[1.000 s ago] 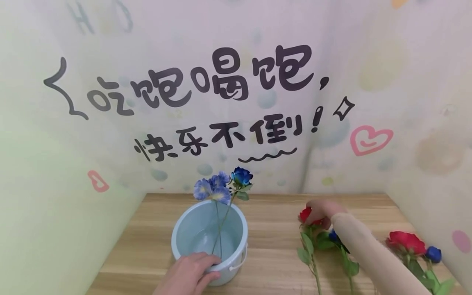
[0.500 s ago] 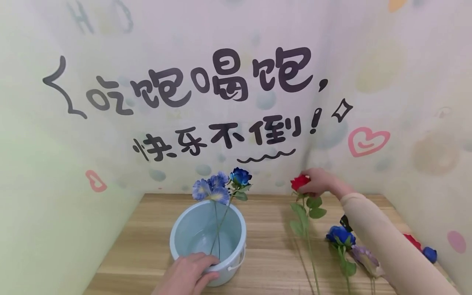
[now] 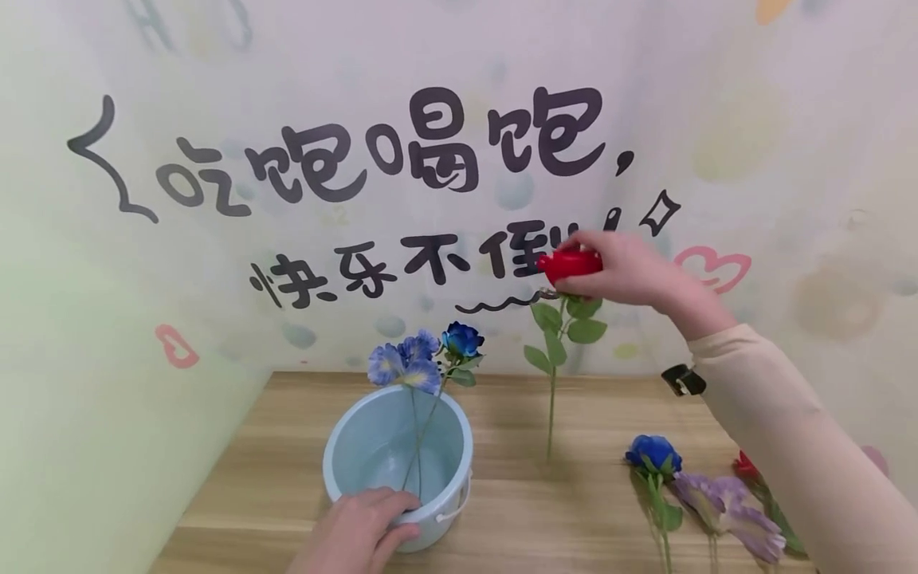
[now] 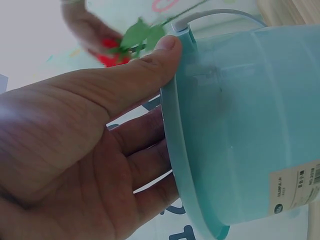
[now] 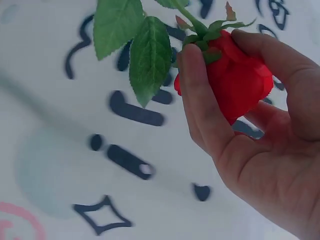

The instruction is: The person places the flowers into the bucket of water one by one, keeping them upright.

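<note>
My left hand (image 3: pixel 358 526) grips the near rim of a light blue bucket (image 3: pixel 337 446), thumb outside and fingers over the inner side, as the left wrist view shows. Inside the bucket stand a pale blue-violet iris (image 3: pixel 406 363) and a blue rose (image 3: pixel 462 340), stems leaning on each other. Up in front of the wall, my right hand (image 3: pixel 620 267) holds a red rose (image 3: pixel 570 267) by its bloom. In the right wrist view, fingers and thumb close round the red petals (image 5: pixel 237 82) just below the green sepals. The rose's leafy stem (image 3: pixel 551 399) hangs straight down over the table.
On the right of the wooden table (image 3: pixel 265 478) lie another blue rose (image 3: pixel 653 454), a purple iris (image 3: pixel 731 510) and a red flower (image 3: pixel 746 465) partly behind the right sleeve. A wall with black lettering (image 3: pixel 430 147) rises at the back. The bucket's white handle (image 3: pixel 459 502) hangs at its right side.
My right hand has lifted the red rose off the table, up and to the left, until its stem hangs upright. The left hand stays on the bucket rim.
</note>
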`<move>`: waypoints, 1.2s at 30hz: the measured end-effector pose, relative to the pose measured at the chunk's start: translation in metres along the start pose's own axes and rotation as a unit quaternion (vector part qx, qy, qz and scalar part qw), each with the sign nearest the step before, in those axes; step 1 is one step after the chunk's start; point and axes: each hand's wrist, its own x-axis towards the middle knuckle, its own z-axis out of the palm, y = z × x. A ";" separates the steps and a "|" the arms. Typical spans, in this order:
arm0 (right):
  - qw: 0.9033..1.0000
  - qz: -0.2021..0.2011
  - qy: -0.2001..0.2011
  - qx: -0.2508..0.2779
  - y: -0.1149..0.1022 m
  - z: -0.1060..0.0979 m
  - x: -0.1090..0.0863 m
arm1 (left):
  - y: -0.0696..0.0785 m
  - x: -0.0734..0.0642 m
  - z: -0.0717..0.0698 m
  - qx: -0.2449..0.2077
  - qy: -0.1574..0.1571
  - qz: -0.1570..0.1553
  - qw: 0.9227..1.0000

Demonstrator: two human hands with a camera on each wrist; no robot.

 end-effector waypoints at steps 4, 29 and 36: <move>0.999 -0.023 0.036 -0.028 -0.035 -0.020 -0.005 | 0.000 0.000 -0.003 0.001 -0.001 -0.001 1.000; 0.966 -0.203 0.160 0.034 -0.153 -0.009 0.003 | -0.001 -0.002 -0.001 -0.006 0.007 0.007 1.000; 0.963 -0.239 0.111 0.055 -0.158 0.037 0.018 | -0.002 -0.002 -0.001 0.003 0.029 0.026 0.999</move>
